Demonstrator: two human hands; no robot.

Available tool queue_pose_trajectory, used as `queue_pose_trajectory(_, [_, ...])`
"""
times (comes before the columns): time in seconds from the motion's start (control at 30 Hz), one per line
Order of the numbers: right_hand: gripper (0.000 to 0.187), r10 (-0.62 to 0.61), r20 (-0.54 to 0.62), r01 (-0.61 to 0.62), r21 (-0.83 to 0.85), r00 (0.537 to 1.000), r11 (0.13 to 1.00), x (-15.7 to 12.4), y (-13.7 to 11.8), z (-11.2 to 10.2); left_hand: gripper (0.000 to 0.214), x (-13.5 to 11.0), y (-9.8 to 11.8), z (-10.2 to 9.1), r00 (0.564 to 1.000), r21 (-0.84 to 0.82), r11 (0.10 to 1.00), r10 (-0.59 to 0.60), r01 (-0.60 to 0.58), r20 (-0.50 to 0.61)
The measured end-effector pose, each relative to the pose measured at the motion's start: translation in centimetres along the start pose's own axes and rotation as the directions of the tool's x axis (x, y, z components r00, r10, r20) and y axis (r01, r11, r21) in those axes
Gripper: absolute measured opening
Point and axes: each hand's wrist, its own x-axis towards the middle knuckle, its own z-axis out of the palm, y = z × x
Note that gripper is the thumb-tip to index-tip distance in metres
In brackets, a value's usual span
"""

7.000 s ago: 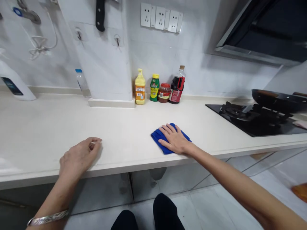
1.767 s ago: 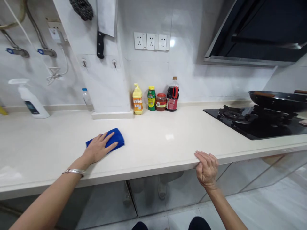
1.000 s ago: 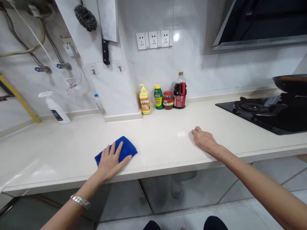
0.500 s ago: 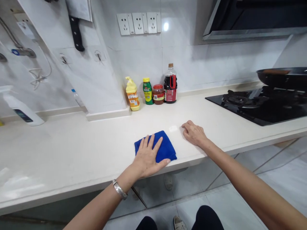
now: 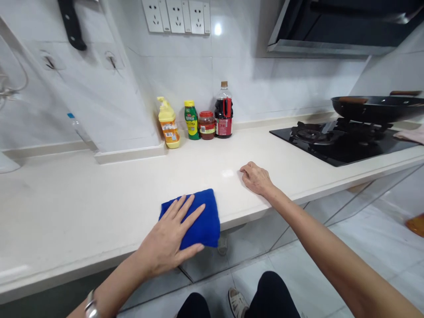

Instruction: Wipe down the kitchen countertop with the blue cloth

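Observation:
A folded blue cloth [image 5: 202,218] lies at the front edge of the pale countertop [image 5: 99,190], partly hanging over it. My left hand [image 5: 170,238] presses flat on the cloth, fingers spread and stretched out. My right hand [image 5: 255,177] rests on the counter to the right of the cloth, apart from it, its fingers loosely curled under with nothing visible in them.
At the back wall stand a yellow squeeze bottle [image 5: 168,129], a green bottle [image 5: 191,120], a red-lidded jar [image 5: 207,125] and a dark sauce bottle [image 5: 224,110]. A black gas hob [image 5: 334,140] with a wok [image 5: 377,107] sits at right. A knife [image 5: 71,24] hangs on the wall.
My left hand has slid the cloth toward the front edge of the counter, so it now overhangs. My right hand has stayed on the counter. The view has shifted left and down.

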Motion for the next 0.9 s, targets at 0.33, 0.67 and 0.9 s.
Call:
queue_pose_trajectory(0.33, [0.031, 0.013, 0.044, -0.013, 0.002, 0.999, 1.000, 0.9, -0.3, 0.2, 0.074, -0.2, -0.6, -0.4, 0.994, 0.169, 0.985, -0.005, 0.024, -0.108])
queue_pose_trajectory(0.67, [0.032, 0.020, 0.094, -0.017, -0.032, 0.995, 0.999, 0.9, -1.0, -0.5, 0.083, 2.2, 1.0, 1.8, 0.986, 0.232, 0.973, 0.054, -0.016, -0.159])
queue_pose_trajectory(0.9, [0.032, 0.026, 0.086, -0.024, -0.025, 0.996, 0.999, 1.0, -1.2, -0.5, 0.078, 6.1, 4.2, 2.9, 0.975, 0.237, 0.972, 0.061, -0.008, -0.215])
